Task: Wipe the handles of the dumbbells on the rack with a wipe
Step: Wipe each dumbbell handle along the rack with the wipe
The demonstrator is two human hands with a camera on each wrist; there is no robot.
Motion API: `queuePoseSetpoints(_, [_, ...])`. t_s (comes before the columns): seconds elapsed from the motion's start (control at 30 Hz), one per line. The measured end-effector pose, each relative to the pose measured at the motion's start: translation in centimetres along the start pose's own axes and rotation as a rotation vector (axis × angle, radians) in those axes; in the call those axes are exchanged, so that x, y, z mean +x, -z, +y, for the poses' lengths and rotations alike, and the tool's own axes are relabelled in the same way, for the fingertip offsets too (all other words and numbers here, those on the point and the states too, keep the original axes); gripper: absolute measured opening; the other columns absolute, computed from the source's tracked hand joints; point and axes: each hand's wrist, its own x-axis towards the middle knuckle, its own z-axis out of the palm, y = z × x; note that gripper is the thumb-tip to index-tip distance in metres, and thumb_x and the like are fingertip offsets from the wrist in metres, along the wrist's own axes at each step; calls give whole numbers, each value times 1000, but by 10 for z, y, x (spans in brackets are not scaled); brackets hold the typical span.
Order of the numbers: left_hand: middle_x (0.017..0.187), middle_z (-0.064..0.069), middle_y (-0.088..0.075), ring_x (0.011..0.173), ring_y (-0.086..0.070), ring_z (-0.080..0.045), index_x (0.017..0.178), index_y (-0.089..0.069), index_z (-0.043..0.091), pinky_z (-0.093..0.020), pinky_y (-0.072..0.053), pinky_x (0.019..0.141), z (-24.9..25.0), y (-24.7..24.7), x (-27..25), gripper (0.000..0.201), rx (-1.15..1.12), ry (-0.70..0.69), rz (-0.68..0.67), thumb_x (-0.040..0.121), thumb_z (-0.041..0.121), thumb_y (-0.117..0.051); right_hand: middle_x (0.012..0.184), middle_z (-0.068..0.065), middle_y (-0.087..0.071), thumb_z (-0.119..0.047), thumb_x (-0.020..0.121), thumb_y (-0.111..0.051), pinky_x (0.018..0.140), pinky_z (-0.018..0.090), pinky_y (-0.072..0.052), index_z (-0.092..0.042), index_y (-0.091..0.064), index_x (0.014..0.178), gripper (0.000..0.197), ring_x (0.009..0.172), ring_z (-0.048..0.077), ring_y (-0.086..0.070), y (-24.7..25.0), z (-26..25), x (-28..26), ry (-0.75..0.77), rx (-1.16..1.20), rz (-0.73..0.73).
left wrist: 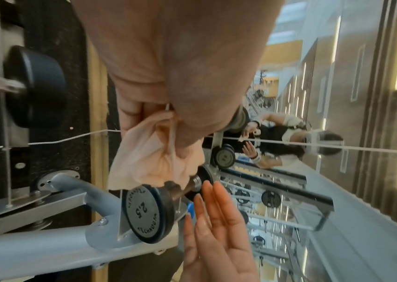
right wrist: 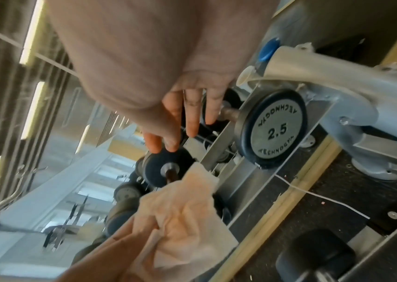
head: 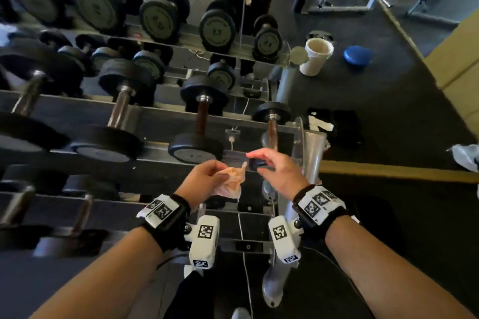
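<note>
My left hand [head: 207,176] pinches a crumpled pale orange wipe [head: 230,181] in front of the rack's upper rail, just left of the small 2.5 dumbbell [head: 271,124] at the rack's right end. My right hand [head: 272,168] hovers over that dumbbell's near plate with straight fingers and holds nothing; I cannot tell whether it touches. In the left wrist view the wipe [left wrist: 159,152] hangs above the 2.5 plate [left wrist: 144,211], with the right hand's fingers [left wrist: 214,219] beside the handle. The right wrist view shows the fingers [right wrist: 190,118] left of the plate [right wrist: 274,129] and the wipe [right wrist: 185,209] below.
The grey rack [head: 160,122] holds several larger dumbbells to the left, the nearest with a brown handle [head: 202,114]. A mirror stands behind the rack. A white cup [head: 316,57] and a blue disc [head: 357,55] sit on the dark floor at the right.
</note>
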Motion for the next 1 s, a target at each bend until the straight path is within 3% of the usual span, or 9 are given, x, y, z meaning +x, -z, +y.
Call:
queuePoseSetpoints(0.13, [85,-11,-72,73,-69,-17,93,-69,7,-29,-57,65,-32,4,-40,8,-141,97,59,90,2,-64,128,-11,-62,-8,88,-69,101,8,-32,-21,-61,128,43,122,0,-52,-24,-2,-22,3,-33,-230])
queuePoseSetpoints(0.23, [92,-12,-75,83,-71,-20,97,-73,9,-34,-60,76,-51,5,-66,12,-192,113,95,88,4,-67,128,-10,-61,-22,86,-75,94,6,-34,-21,-61,128,44,120,2,-52,-49,4,-35,-51,-32,-328])
queuePoseSetpoints(0.33, [103,-24,-71,88,-67,-29,100,-71,7,-45,-53,88,-66,7,-88,13,-231,138,175,88,4,-69,113,-13,-63,-27,84,-78,81,5,-42,-21,-65,121,39,103,4,-57,-74,7,-45,-112,-40,-331])
queuePoseSetpoints(0.4, [101,-28,-68,85,-62,-30,105,-66,3,-45,-52,83,-77,11,-97,15,-279,178,213,90,3,-66,109,-3,-67,-19,84,-78,80,14,-51,-11,-66,117,36,93,9,-60,-91,7,-47,-180,42,-289])
queuePoseSetpoints(0.47, [95,-21,-64,80,-58,-26,105,-62,5,-36,-48,73,-87,15,-103,12,-345,222,230,94,1,-60,110,8,-67,-6,87,-73,87,36,-56,-2,-63,119,34,93,14,-61,-107,5,-49,-276,196,-327])
queuePoseSetpoints(0.5, [94,-18,-62,79,-55,-25,105,-60,7,-33,-46,70,-92,18,-104,13,-367,230,237,95,0,-57,110,8,-66,-2,89,-70,88,40,-55,-2,-61,121,33,95,15,-61,-115,5,-48,-317,268,-370])
queuePoseSetpoints(0.67, [93,-11,-65,73,-60,-16,114,-52,7,-20,-52,60,-125,37,-99,22,-320,231,254,94,2,-60,116,15,-66,-10,92,-67,92,40,-54,-7,-58,126,36,107,28,-65,-149,14,-36,-524,451,-489])
queuePoseSetpoints(0.83, [90,-14,-61,57,-63,-12,112,-47,6,-21,-52,51,-167,47,-78,39,-358,263,378,83,-1,-73,97,19,-64,-8,91,-69,82,46,-57,-8,-62,99,10,83,26,-64,-185,42,-18,-520,341,-413])
queuePoseSetpoints(1.0, [102,-3,-64,82,-65,-16,114,-54,20,-26,-54,64,-222,54,-53,46,-176,228,478,78,16,-81,86,13,-64,-9,91,-68,76,48,-60,-12,-64,90,5,79,23,-64,-208,88,11,-524,178,-376])
